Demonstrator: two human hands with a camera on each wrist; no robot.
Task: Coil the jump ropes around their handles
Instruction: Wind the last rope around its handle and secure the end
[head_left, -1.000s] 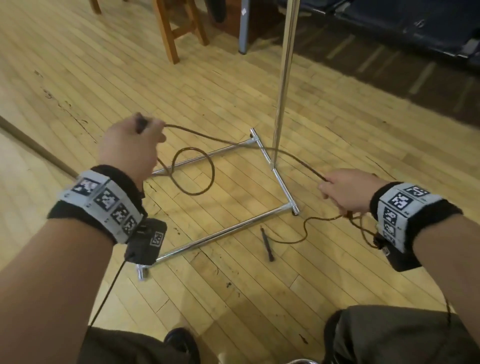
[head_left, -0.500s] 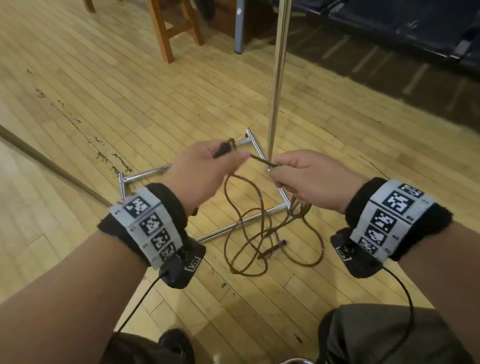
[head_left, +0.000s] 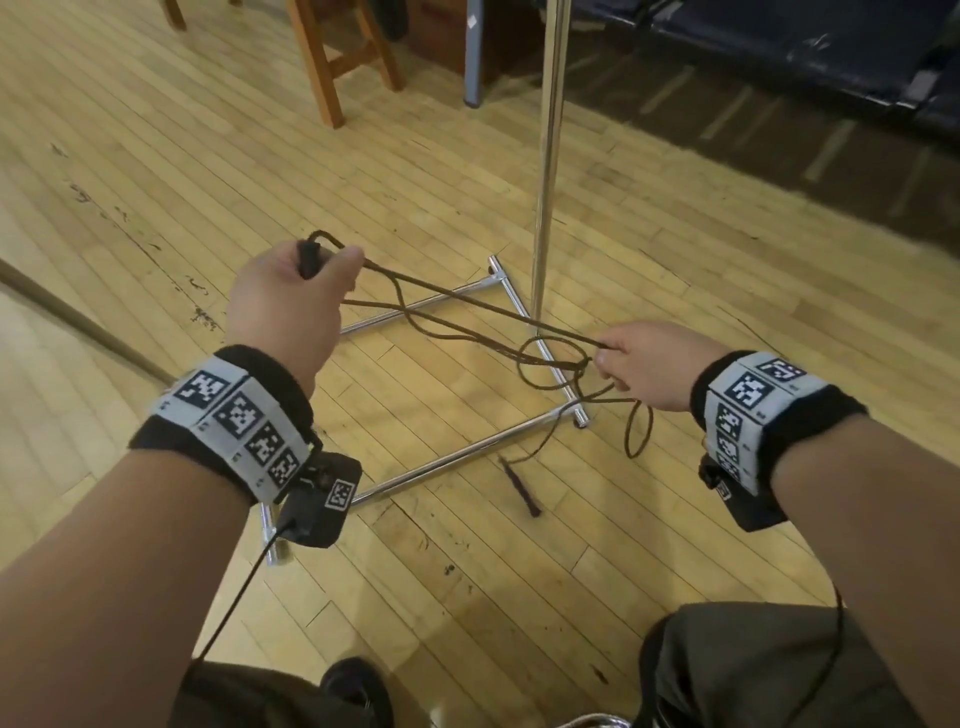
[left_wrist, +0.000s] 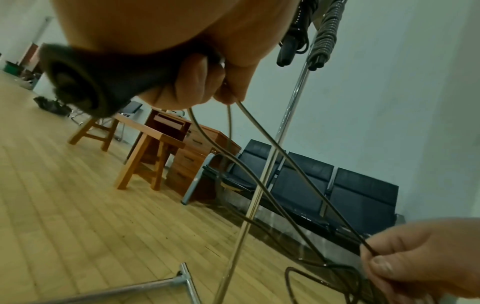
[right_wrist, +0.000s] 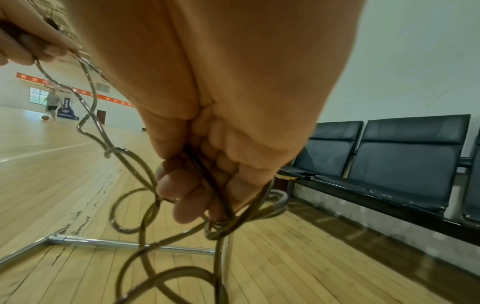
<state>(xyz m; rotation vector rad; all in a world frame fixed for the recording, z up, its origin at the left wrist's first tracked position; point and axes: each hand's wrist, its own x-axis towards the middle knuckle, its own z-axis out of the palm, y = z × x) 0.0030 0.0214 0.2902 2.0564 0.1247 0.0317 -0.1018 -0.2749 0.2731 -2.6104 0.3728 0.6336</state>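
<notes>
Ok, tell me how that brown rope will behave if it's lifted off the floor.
Probably floppy: the rope sags and loops between the left hand and right hand. Likely tangle-prone, since strands cross. Its free handle may dangle and swing.

A chrome stand (head_left: 545, 156) rises from a metal floor frame (head_left: 457, 452) on pale wooden floorboards (head_left: 156, 156). Behind it stand a wooden stool (head_left: 332, 57) and a row of dark padded seats (right_wrist: 389, 156) along the wall.

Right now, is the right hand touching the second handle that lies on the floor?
Apart. In the head view the right hand pinches the rope in the air, while the loose handle lies lower on the floor, bare wood between.
</notes>
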